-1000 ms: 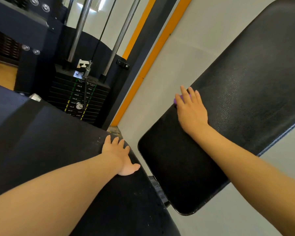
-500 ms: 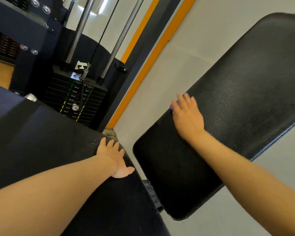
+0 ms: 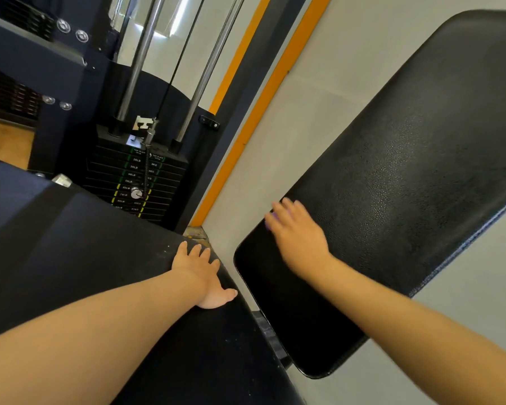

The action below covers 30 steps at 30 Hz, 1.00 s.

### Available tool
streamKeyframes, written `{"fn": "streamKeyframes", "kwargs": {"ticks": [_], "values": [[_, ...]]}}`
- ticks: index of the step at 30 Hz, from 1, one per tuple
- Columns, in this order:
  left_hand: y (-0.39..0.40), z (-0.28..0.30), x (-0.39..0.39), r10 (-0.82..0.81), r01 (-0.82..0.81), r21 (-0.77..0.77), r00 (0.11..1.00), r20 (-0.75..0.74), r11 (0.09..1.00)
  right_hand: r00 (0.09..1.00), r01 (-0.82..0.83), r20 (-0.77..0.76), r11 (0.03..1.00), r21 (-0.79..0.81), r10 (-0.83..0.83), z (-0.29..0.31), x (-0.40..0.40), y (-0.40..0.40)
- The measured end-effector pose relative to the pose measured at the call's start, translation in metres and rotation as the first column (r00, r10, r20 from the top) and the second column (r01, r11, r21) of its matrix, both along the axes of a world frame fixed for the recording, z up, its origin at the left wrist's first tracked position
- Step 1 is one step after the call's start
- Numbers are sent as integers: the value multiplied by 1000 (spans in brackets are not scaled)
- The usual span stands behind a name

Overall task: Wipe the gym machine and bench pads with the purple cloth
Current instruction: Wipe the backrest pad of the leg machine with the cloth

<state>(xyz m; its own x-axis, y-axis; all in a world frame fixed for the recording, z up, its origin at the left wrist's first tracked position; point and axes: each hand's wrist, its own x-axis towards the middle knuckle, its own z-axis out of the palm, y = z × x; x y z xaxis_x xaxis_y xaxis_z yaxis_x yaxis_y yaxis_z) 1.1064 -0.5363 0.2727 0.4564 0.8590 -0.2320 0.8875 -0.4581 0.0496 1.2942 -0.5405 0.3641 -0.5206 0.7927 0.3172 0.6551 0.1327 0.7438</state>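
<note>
Two bare forearms reach in from the bottom edge, one from the lower left corner and one from the lower right. No sleeve shows on either arm, and the wrists carry no watch, band or bracelet. The left hand [image 3: 200, 273] is sharp enough to show plain fingers with no ring and short nails. The right hand [image 3: 297, 233] is blurred, so its fingers and nails cannot be made out in detail.

A gym: labelled weight stack [image 3: 135, 182] on guide rods [image 3: 140, 62], black padded benches [image 3: 406, 171].
</note>
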Motion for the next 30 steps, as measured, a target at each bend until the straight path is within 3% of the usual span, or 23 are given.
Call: {"fn": "streamKeyframes", "kwargs": {"ticks": [3,5,7,11,18,21,26,30], "values": [[2,-1,1,8,-8,-1,1000,-4,1000,999,33,-23,963,268,-28,71,24,15],[2,-2,2,9,-9,-4,1000,-1,1000,994,78,-102,932,354,-45,104,43,16],[1,-1,2,6,-6,-2,1000,2,1000,991,86,-130,925,369,-41,105,46,12],[1,1,1,-6,6,-1,1000,0,1000,992,78,-116,942,327,-42,48,32,-13],[1,2,0,-9,9,-8,1000,-6,1000,988,128,-82,991,-34,-131,-37,20,-82],[0,3,1,-17,17,-9,1000,-8,1000,989,117,-92,993,25,-115,-15,24,-83],[4,2,2,-24,24,4,1000,12,1000,971,200,-187,936,288,-150,74,42,-60],[3,3,3,-35,35,17,999,25,999,969,167,-224,943,288,-103,59,40,-58]]}}
